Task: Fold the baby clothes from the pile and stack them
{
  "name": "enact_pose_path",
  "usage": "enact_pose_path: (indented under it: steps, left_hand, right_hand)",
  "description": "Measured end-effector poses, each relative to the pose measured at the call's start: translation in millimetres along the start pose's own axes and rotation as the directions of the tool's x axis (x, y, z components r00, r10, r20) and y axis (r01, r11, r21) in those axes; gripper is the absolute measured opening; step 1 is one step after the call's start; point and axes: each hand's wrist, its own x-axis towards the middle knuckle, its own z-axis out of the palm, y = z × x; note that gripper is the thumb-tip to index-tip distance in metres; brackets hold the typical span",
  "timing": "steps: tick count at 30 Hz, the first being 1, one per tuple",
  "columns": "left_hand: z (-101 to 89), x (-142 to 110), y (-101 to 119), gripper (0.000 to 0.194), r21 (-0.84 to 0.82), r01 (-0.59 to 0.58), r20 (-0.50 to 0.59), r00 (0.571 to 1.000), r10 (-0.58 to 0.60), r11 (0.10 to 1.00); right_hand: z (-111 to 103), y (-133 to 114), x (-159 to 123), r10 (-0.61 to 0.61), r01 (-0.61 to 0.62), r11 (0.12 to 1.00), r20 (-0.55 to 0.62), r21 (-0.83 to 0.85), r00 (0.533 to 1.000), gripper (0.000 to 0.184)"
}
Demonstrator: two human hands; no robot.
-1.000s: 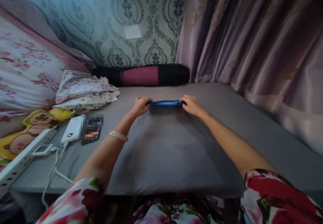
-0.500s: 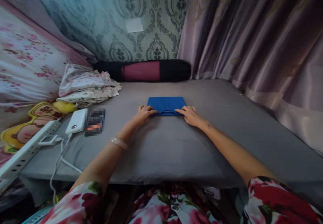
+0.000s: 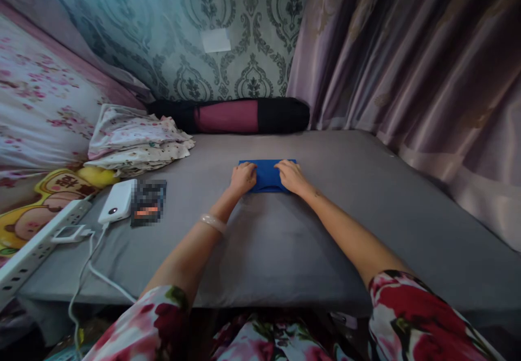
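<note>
A flat blue piece of folded cloth (image 3: 267,174), roughly rectangular, lies on the grey-covered bed, with a small curved opening along its near edge. My left hand (image 3: 244,177) rests over its left part, fingers bent and their tips on the fabric. On the right part sits my right hand (image 3: 290,176), its fingers slightly apart and pointing inward across the cloth. Both hands press from above and no fold is visibly pinched. The fingers cover the cloth's left and right sides.
A white power bank (image 3: 118,201) with a cable lies at left, beside a blurred dark item (image 3: 148,203). Nearby are a white power strip (image 3: 44,247), a yellow cartoon cushion (image 3: 24,228) and folded floral bedding (image 3: 138,138). A black-and-maroon bolster (image 3: 228,115) lines the wall.
Both hands have moved from the near corners of the blue cloth onto its top, closer together. The near-edge opening has flattened somewhat. The view has shifted slightly.
</note>
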Motion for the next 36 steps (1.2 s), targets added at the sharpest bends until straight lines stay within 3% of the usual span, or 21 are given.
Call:
enact_pose_path:
  steps: [5, 12, 25, 27, 32, 36]
  left_hand:
    - [25.6, 12.5, 15.4, 0.048, 0.14, 0.015, 0.037, 0.999, -0.02, 0.99]
    - [49.4, 4.6, 8.0, 0.062, 0.282, -0.003, 0.108, 0.994, -0.028, 0.959]
    - [37.6, 12.6, 14.5, 0.057, 0.27, 0.012, 0.187, 0.98, -0.065, 0.963]
    - [34.2, 18.1, 16.9, 0.051, 0.257, 0.029, 0.147, 0.987, -0.069, 0.966]
    - [39.1, 30.7, 17.1, 0.051, 0.255, 0.064, -0.007, 0.998, -0.065, 0.965]
    - [52.6, 32.8, 9.9, 0.055, 0.236, 0.036, 0.072, 0.996, -0.054, 0.971]
  right_hand:
    - [25.1, -13.3, 17.8, 0.118, -0.111, 0.989, 0.071, -0.095, 0.99, 0.049]
    - [38.9, -16.3, 8.9, 0.145, -0.124, 0.985, 0.18, -0.121, 0.973, 0.056]
    - [30.1, -13.1, 25.7, 0.196, -0.18, 0.981, 0.342, -0.078, 0.919, 0.056]
    - [27.6, -12.8, 31.0, 0.178, -0.159, 0.983, 0.299, -0.088, 0.938, 0.053]
    - [36.5, -15.2, 37.6, 0.113, -0.103, 0.986, 0.067, -0.134, 0.991, 0.052]
    - [50.3, -13.6, 37.6, 0.131, -0.116, 0.988, 0.165, -0.098, 0.978, 0.056]
